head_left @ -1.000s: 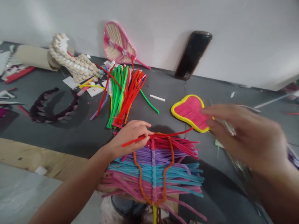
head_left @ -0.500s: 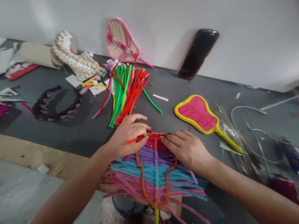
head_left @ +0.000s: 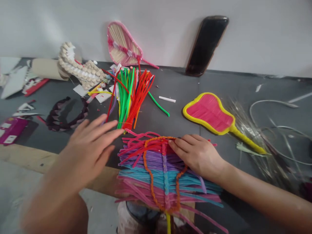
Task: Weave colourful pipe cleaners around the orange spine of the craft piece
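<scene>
Rows of pipe cleaners (head_left: 136,178) in pink, red, purple and blue lie across a central stem, at the table's front edge. A twisted orange pipe cleaner outline (head_left: 151,180) runs over them, and a yellow stem (head_left: 168,224) sticks out below. My right hand (head_left: 198,156) pinches the outline's upper right part, thumb and fingers closed at the red rows. My left hand (head_left: 90,149) is off the piece to the left, somewhat blurred, fingers stretched and apart, holding nothing. Just beyond its fingertips lies a bundle of green and red pipe cleaners (head_left: 131,97).
A pink fan with yellow edging (head_left: 209,112) lies right, beside clear strands and wire (head_left: 253,139). A phone (head_left: 207,45) and a pink-rimmed fan (head_left: 124,45) lean on the wall. Left are a dark headband (head_left: 67,125), a beaded band (head_left: 78,68) and a purple box (head_left: 13,130).
My left hand has let go of the piece's upper left and drawn back left, its fingers opening. Red strands it covered now show. My right hand keeps its grip.
</scene>
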Demonstrator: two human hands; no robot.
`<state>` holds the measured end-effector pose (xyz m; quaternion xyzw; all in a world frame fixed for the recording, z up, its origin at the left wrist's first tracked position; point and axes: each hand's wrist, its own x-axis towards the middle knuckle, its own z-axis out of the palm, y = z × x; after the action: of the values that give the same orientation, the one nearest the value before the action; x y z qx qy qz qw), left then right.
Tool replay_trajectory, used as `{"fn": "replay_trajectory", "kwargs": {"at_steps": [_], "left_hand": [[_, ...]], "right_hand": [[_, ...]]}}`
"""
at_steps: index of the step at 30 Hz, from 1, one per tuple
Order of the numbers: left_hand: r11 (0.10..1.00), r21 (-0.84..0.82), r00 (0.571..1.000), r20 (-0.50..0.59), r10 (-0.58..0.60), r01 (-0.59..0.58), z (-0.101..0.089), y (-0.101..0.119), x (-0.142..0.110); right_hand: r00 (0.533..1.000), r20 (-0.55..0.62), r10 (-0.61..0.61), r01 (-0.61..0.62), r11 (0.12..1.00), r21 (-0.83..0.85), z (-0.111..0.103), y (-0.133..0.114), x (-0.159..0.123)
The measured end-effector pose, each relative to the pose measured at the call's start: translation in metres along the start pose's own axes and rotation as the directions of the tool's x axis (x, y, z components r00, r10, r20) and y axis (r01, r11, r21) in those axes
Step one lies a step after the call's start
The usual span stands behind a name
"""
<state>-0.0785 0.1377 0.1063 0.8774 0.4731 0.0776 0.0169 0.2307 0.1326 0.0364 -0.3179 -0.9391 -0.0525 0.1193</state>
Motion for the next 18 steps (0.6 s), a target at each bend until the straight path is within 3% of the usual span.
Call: {"fn": "replay_trajectory", "kwargs": {"at_steps": [2, 3, 4, 5, 7, 8, 11, 13, 18], "left_hand": [[0.987, 0.027, 0.967, -0.205, -0.15, 0.159, -0.014, 0.029, -0.012], [0.984, 0.018, 0.964, -0.203, -0.172, 0.18, -0.015, 0.048, -0.015], [0.999, -0.006, 0.979, -0.199, -0.039, 0.038, -0.012, 0.069, -0.017], [0.989, -0.044, 0.966, -0.227, 0.127, -0.14, -0.004, 0.088, -0.016], [0.96, -0.071, 0.942, -0.225, 0.248, -0.269, 0.02, 0.118, -0.009], [0.958, -0.04, 0.951, -0.141, 0.275, -0.284, 0.034, 0.126, -0.004], [0.976, 0.092, 0.98, 0.024, 0.196, -0.197, 0.071, 0.126, 0.011], [0.98, 0.132, 0.987, 0.08, 0.14, -0.149, 0.085, 0.116, 0.015], [0.987, 0.129, 0.989, 0.12, 0.085, -0.1, 0.092, 0.106, 0.011]], "right_hand": [[1.0, -0.001, -0.003, 0.003, 1.0, 0.005, 0.0, 0.0, 0.0], [1.0, 0.0, -0.004, 0.004, 1.0, 0.008, 0.0, 0.0, 0.001], [1.0, 0.001, -0.002, 0.002, 1.0, 0.012, 0.0, -0.001, 0.001], [1.0, 0.001, 0.002, -0.002, 1.0, 0.016, 0.0, -0.001, 0.001], [1.0, 0.005, 0.016, -0.016, 0.999, 0.032, 0.001, 0.0, 0.001], [1.0, 0.01, 0.022, -0.022, 0.999, 0.039, 0.001, 0.0, 0.001], [0.999, 0.035, 0.021, -0.022, 0.999, 0.031, 0.001, 0.0, 0.0], [0.999, 0.044, 0.007, -0.008, 1.0, 0.008, 0.002, 0.0, -0.001], [0.999, 0.052, 0.011, -0.01, 1.0, -0.021, -0.002, 0.004, -0.006]]}}
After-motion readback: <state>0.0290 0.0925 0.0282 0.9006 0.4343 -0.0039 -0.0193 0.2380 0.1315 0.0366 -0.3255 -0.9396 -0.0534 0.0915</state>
